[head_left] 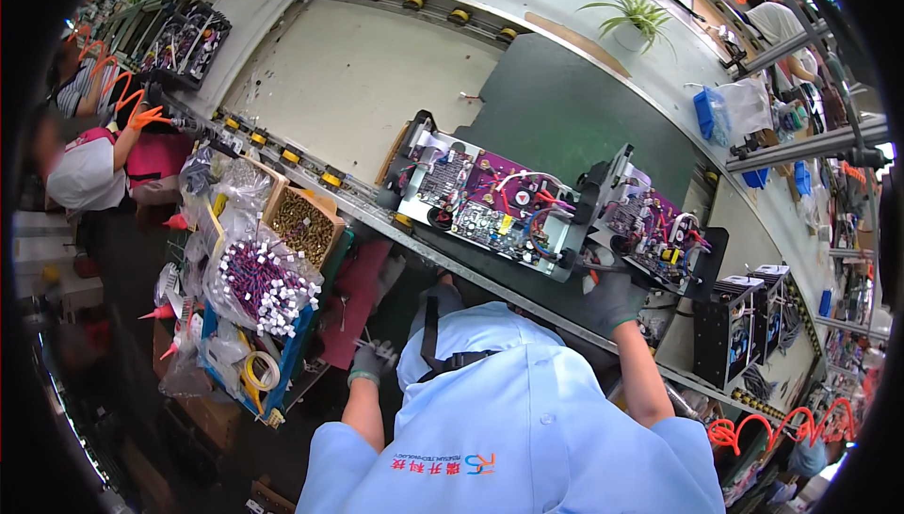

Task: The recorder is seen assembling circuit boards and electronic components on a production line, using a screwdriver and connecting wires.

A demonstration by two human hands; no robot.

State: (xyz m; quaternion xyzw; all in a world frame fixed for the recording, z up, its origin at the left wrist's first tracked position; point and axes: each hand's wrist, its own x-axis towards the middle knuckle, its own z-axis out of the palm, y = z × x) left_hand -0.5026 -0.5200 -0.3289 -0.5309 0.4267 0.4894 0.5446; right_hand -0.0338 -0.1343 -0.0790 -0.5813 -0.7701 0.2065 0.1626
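My right hand [612, 301], in a grey glove, is at the front edge of the bench, beside the gap between two open metal chassis. Its fingers are curled around something small with a white and orange-red part, too small to name. The left chassis [490, 196] carries purple and white circuit boards with loose wires; the right chassis [656, 232] has similar boards and black end panels. My left hand [374, 361], also gloved, is low at my left side, beside a red-pink panel [350, 312]. Its fingers look closed around thin pale pieces that I cannot make out.
On my left stand a box of brass-coloured fasteners [303, 220] and a bag of wire harnesses with white connectors [266, 288]. Black units [730, 330] stand at the right. A rollered rail [330, 178] edges the bench. Another person [94, 166] sits at the far left.
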